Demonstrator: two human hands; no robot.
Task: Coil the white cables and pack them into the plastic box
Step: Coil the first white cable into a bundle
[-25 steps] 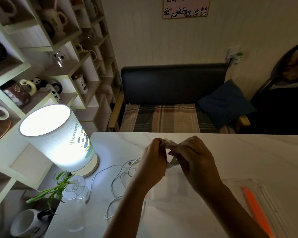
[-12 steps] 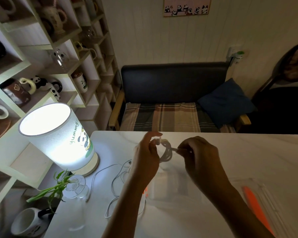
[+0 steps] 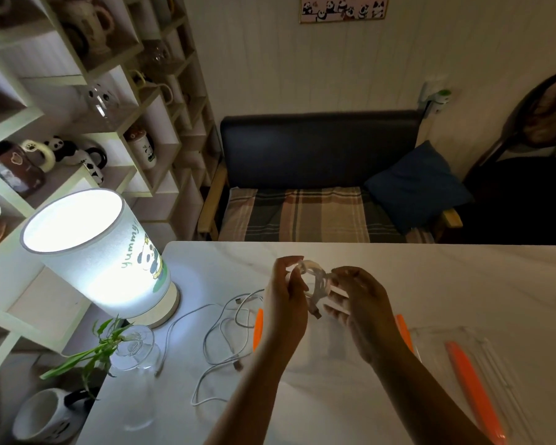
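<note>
Coiled cable (image 3: 316,284) sits pinched between both your hands, left hand (image 3: 286,297), right hand (image 3: 361,303); plastic box (image 3: 331,345) lies directly below them.

The white marble table (image 3: 446,284) carries a lit lamp (image 3: 90,252), loose white cables (image 3: 225,329) and a glass vase (image 3: 135,348).

White panelled wall (image 3: 270,59), dark bench (image 3: 318,146) – plaid cushion (image 3: 302,216), cubby shelves (image 3: 116,130), glowing lamp (image 3: 100,248)

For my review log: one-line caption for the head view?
Both hands, left hand and right hand, hold a coiled white cable above the table.
</note>
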